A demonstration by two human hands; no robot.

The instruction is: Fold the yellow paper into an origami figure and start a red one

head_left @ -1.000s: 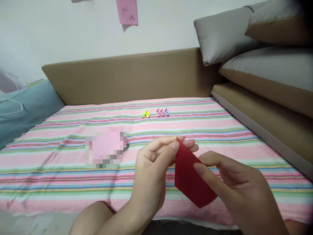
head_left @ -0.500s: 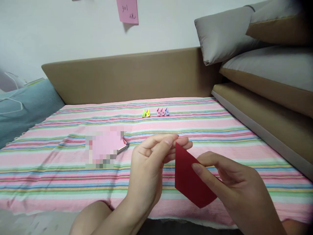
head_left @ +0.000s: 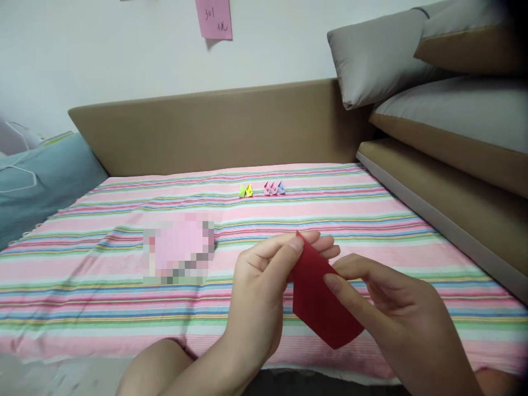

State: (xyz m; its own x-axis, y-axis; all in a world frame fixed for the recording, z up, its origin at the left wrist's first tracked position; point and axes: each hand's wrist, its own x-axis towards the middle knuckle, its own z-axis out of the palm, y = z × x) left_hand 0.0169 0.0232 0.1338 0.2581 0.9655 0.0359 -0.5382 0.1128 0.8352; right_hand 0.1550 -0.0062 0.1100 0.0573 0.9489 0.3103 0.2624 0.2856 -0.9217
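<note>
A folded sheet of red paper [head_left: 319, 305] is held up in front of me, its pointed corner at the top. My left hand [head_left: 268, 280] is closed on the upper left part, thumb on the near face and fingers behind. My right hand [head_left: 396, 313] pinches the upper right edge between thumb and forefinger. Beyond the hands, small folded paper pieces stand on the cloth: a green one [head_left: 242, 191] beside a yellow one [head_left: 248, 190], and two pink ones [head_left: 270, 188] beside a purple one [head_left: 281, 188].
A striped cloth [head_left: 124, 308] covers the surface. A pink, pixelated stack [head_left: 179, 245] lies to the left. Grey and brown cushions [head_left: 454, 115] are piled on the right, and a brown backrest [head_left: 223, 132] runs along the wall. A pink note [head_left: 214, 19] hangs above.
My left hand has moved right, and its thumb now presses on the red paper near the top corner. My right hand keeps its pinch almost in place.
</note>
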